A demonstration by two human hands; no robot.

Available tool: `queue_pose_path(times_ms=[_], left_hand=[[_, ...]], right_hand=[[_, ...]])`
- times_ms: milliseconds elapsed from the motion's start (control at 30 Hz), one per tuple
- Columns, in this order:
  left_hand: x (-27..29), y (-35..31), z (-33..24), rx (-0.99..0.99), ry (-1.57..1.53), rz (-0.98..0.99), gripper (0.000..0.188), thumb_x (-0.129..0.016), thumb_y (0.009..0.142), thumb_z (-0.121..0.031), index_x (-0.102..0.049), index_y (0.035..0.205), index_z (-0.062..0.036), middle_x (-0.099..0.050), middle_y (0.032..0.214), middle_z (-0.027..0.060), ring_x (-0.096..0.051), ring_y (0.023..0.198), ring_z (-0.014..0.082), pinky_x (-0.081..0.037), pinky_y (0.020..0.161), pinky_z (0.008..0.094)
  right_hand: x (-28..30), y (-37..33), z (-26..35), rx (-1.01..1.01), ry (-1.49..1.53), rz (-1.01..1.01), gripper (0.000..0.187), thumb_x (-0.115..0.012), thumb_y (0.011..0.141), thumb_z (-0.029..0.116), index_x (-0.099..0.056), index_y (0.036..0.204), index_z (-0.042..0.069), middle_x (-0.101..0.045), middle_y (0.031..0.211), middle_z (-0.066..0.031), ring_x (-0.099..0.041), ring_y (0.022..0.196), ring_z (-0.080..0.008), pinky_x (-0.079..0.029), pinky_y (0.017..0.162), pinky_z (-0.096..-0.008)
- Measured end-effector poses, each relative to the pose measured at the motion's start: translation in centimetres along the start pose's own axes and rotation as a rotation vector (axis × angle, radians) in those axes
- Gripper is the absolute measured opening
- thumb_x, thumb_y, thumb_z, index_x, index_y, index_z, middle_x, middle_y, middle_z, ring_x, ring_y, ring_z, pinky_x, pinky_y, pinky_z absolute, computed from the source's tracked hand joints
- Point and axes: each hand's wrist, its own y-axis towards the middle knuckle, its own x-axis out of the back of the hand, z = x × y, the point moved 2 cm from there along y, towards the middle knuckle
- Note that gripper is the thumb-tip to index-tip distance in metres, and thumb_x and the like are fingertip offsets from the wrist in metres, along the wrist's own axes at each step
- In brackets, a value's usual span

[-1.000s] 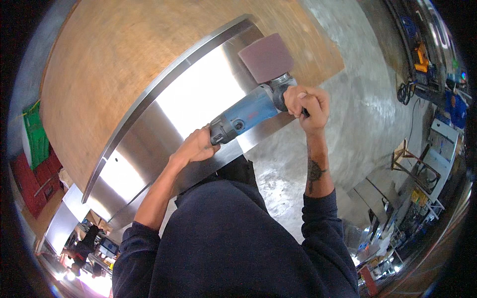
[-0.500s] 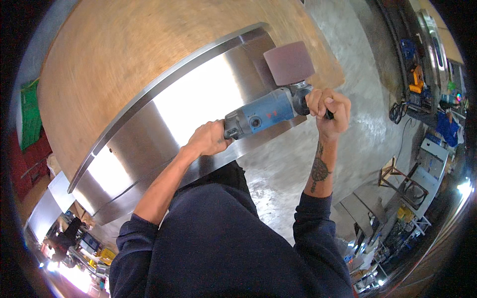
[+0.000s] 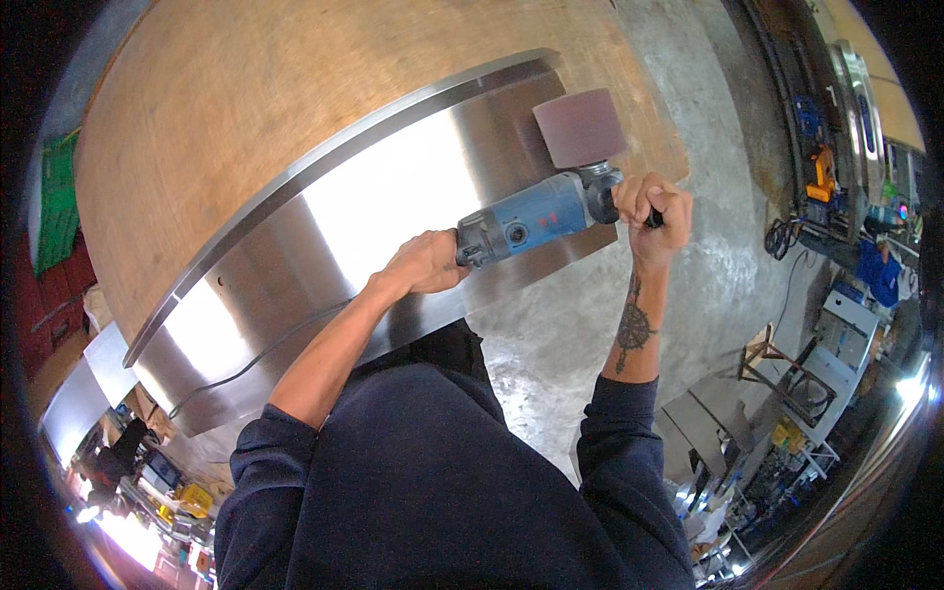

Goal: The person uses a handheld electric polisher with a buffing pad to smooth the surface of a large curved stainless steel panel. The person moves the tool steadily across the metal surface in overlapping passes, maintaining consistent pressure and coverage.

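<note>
Both of my hands hold a blue and black drum sander (image 3: 536,213) over the right part of a shiny stainless steel panel (image 3: 270,261). My left hand (image 3: 423,264) is wrapped round its rear grip. My right hand (image 3: 653,212) grips the black side handle near the tool's head. The wide reddish-brown abrasive drum (image 3: 580,128) sits at the far end, over the panel's right end; I cannot tell whether it touches the metal. A dark power cord (image 3: 251,364) runs over the panel's near left part and passes behind my left forearm.
Under the panel lies a wooden tabletop (image 3: 206,108). To the right is the grey concrete floor (image 3: 551,324), with a coiled black cable (image 3: 782,238) and a metal-framed stand (image 3: 787,374) farther out. A green crate (image 3: 59,202) stands at the far left.
The sander and both hands have shifted slightly; the left hand is a little farther right in the picture. The cord now shows across the panel. Both grips stay the same.
</note>
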Motion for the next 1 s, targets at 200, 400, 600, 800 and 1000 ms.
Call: queue_pose_path(times_ms=[200,400,600,800,1000], left_hand=[[-0.5,-0.6,1.3,-0.037,-0.024,0.006,0.037,-0.075,0.087,-0.025,-0.068,0.105,0.0061,-0.073,0.092,0.0275,-0.073,0.092,0.043,-0.056,0.086,0.0509],[-0.9,-1.9,3.2,-0.049,-0.022,0.002,0.039,-0.075,0.088,-0.027,-0.067,0.107,0.0057,-0.074,0.089,0.0261,-0.074,0.089,0.0411,-0.057,0.085,0.0504],[-1.4,-3.3,5.3,-0.008,-0.005,0.02,0.037,-0.077,0.088,-0.026,-0.068,0.106,0.0048,-0.074,0.088,0.0232,-0.074,0.087,0.037,-0.057,0.084,0.0493],[-1.3,-5.7,7.0,-0.022,-0.035,0.007,0.035,-0.077,0.086,-0.024,-0.068,0.104,0.005,-0.074,0.085,0.0225,-0.073,0.081,0.0347,-0.057,0.08,0.0491],[-1.3,-8.5,9.7,-0.05,-0.022,0.015,0.037,-0.077,0.084,-0.027,-0.068,0.101,0.005,-0.072,0.083,0.0235,-0.073,0.08,0.0357,-0.057,0.08,0.05]], right_hand=[[-1.1,-0.6,-0.4,-0.032,-0.003,-0.012,0.035,-0.047,0.091,0.019,-0.046,0.058,0.006,-0.043,0.051,-0.0077,-0.04,0.051,-0.0204,-0.037,0.061,-0.0375],[-2.4,-1.9,-1.1,-0.022,0.083,-0.003,0.035,-0.051,0.092,0.015,-0.051,0.059,0.001,-0.046,0.052,-0.0089,-0.041,0.05,-0.0195,-0.034,0.054,-0.0353],[-4.8,-2.9,-1.4,-0.019,0.086,0.035,0.035,-0.05,0.091,0.014,-0.049,0.059,0.001,-0.046,0.052,-0.0096,-0.04,0.05,-0.0194,-0.035,0.055,-0.0353],[-7.0,-4.5,-1.9,-0.033,0.076,0.033,0.034,-0.047,0.091,0.014,-0.048,0.059,0.002,-0.046,0.053,-0.01,-0.039,0.05,-0.0191,-0.034,0.055,-0.0346],[-10.4,-6.5,-2.3,-0.036,0.034,0.03,0.036,-0.048,0.091,0.017,-0.046,0.057,0.004,-0.044,0.051,-0.0094,-0.039,0.05,-0.0194,-0.034,0.055,-0.0349]])
